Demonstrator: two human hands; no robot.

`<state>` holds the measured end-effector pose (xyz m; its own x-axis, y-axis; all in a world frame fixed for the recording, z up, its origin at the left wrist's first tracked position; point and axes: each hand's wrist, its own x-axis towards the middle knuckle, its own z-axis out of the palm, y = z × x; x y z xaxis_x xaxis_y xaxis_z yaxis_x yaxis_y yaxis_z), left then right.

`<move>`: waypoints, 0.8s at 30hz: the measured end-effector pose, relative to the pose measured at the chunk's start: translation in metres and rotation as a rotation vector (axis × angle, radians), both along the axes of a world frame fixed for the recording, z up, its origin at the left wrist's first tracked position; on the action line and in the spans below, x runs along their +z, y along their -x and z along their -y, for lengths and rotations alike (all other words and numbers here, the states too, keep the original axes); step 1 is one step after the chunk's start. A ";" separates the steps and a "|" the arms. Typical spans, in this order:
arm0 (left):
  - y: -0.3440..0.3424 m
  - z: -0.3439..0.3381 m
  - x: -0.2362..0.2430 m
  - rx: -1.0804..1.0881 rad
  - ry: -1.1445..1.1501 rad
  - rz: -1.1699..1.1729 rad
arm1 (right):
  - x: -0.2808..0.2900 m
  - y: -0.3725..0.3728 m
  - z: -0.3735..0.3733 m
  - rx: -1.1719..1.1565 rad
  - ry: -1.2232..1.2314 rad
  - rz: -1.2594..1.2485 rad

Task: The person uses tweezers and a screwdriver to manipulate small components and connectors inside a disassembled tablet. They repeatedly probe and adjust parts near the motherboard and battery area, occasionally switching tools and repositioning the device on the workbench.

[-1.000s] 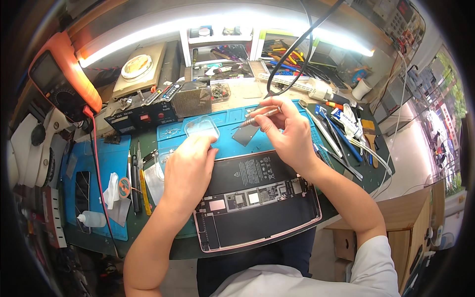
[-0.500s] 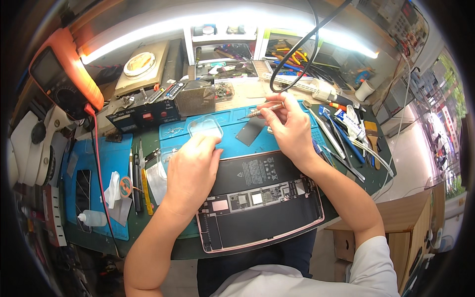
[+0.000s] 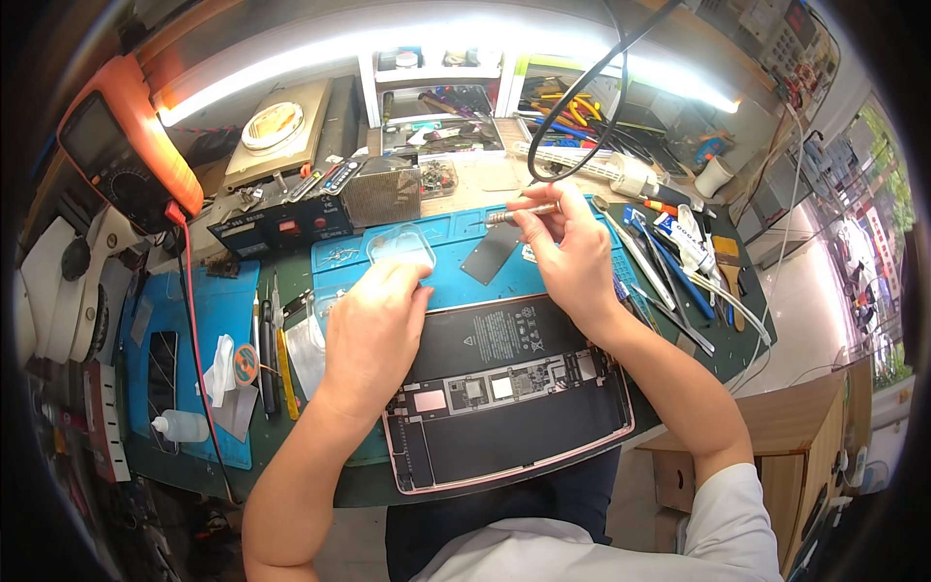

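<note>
My left hand [image 3: 373, 315] is closed at the near edge of a small clear plastic box [image 3: 415, 242], its fingertips on the rim. In my right hand [image 3: 567, 252] a slim metallic screwdriver [image 3: 499, 217] is pinched between thumb and fingers, its tip toward the left above the blue mat [image 3: 456, 276]. Below both hands lies an opened tablet [image 3: 514, 427] with a pink edge, its dark battery and circuit board bare. A dark flat plate [image 3: 490, 257] rests on the mat between my hands.
An orange multimeter [image 3: 136, 145] with a red lead stands at left. Tweezers, brushes and tubes [image 3: 684, 242] crowd the right side of the bench. A black cable loop [image 3: 582, 116] hangs over the back. A dropper bottle [image 3: 181, 427] lies on the left mat.
The screwdriver in my right hand has swung to a flatter angle, its tip slightly higher. My left hand stays at the clear box, and the tablet has shifted very slightly left.
</note>
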<state>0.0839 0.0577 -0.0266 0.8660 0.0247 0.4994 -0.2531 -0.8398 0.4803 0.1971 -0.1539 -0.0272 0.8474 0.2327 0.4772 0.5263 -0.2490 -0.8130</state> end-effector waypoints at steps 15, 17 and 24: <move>-0.094 0.018 -0.008 0.022 -0.257 -0.005 | 0.007 -0.002 0.016 -0.080 -0.101 0.002; -0.092 0.020 -0.009 0.040 -0.252 -0.036 | 0.011 -0.003 0.017 -0.073 -0.120 -0.009; -0.098 0.027 -0.006 0.101 -0.350 -0.067 | 0.013 -0.002 0.023 -0.054 -0.175 -0.021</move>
